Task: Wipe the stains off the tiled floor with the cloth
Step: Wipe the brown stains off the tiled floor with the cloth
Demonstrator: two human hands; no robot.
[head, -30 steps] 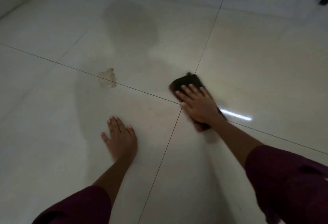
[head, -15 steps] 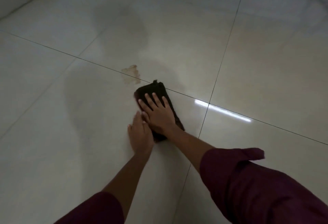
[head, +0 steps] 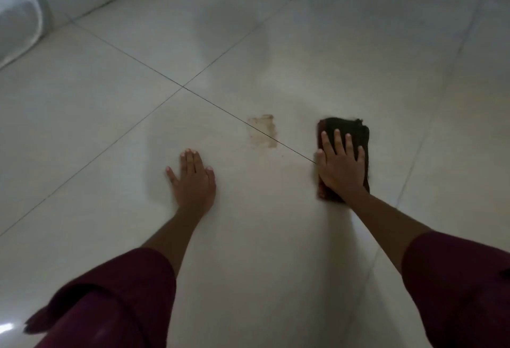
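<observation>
The right hand (head: 340, 167) lies flat on the dark cloth (head: 345, 138), fingers spread, pressing the folded pad onto the floor (head: 110, 126) — not gripping it, only bearing down. The left hand (head: 193, 179) is empty, palm down on the bare tile, apparently propping the body. The stain (head: 263, 131), a pale brown patch, sits across a grout line (head: 209, 102) between the two hands, just left of the cloth and not touching it. The step in hand appears to be the stroke across that patch. To do it well: keep the palm centred on the cloth so the pad does not unfold or slip out from under the fingers; push leftward with even pressure until the cloth covers the whole patch; work along the grout line as well as across it, since residue probably lodges in the joint. Keep weight on the left hand — the glossy tile may be slick where damp.
</observation>
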